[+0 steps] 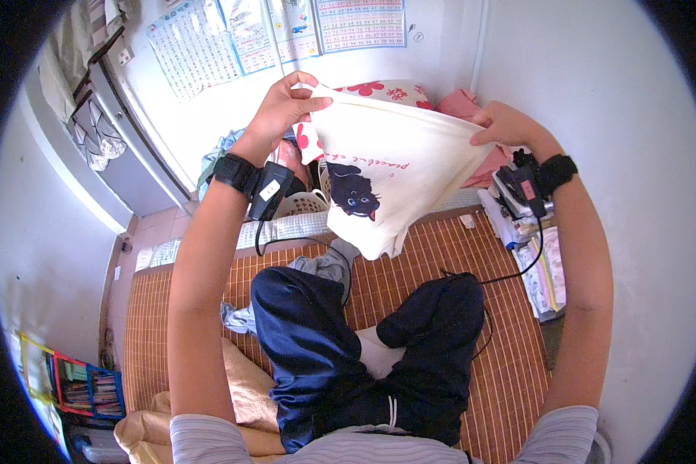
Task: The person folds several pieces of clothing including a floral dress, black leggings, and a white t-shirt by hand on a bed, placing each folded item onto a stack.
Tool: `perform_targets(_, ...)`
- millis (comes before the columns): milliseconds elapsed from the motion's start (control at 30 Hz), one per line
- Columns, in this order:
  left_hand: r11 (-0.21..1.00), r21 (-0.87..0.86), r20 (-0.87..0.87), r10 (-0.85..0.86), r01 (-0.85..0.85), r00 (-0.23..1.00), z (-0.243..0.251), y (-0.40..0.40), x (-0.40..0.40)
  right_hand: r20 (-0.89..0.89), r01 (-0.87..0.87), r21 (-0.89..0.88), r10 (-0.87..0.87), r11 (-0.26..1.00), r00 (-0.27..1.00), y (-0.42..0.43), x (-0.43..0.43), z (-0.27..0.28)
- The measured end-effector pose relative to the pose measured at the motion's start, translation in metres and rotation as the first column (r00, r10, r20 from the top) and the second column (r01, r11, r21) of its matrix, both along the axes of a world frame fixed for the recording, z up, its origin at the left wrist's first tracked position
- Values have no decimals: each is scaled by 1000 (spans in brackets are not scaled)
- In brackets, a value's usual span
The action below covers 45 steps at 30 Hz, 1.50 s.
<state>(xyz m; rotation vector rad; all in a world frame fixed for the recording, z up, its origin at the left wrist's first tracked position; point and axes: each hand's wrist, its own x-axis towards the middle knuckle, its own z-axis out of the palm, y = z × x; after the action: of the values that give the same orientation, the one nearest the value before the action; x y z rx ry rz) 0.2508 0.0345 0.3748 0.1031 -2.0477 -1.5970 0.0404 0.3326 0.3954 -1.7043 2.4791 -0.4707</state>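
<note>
A cream cloth garment [417, 156], perhaps a shirt, hangs in the air in front of me. It carries a black cat print [354, 190] and a line of red lettering, both upside down in my view. My left hand [293, 107] pinches its upper left corner between thumb and fingers. At the upper right edge, my right hand [501, 124] grips the fabric, so the top edge is stretched between both hands. The lower end dangles in loose folds above the bamboo mat [435, 249]. Each wrist wears a black strap with a small cabled device.
My crossed legs in dark trousers [307, 325] rest on the mat. Folded clothes [539, 272] are stacked along the right wall. A grey garment [325, 267] lies by my left knee. Behind the cloth are a white perforated basket [301, 203] and a red-flowered pillow [377, 90].
</note>
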Motion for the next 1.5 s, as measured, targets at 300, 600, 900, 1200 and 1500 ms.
perform_targets(300,998,14,215,-61,60,975,-97,12,-87,7,160,83,-161,984,987,-4,-97,-122)
perform_targets(600,886,-426,540,88,181,837,-326,-5,-115,192,568,152,-588,809,786,37,-88,-341)
perform_targets(900,774,-470,791,157,424,591,-424,61,-37,123,453,583,-624,675,772,2,26,-414)
perform_targets(1200,966,-99,486,255,-237,836,-375,53,-51,612,300,216,-368,929,700,-47,42,-385)
perform_targets(1500,918,392,536,-183,-51,824,-346,75,-50,996,512,-85,81,855,29,-70,76,-405)
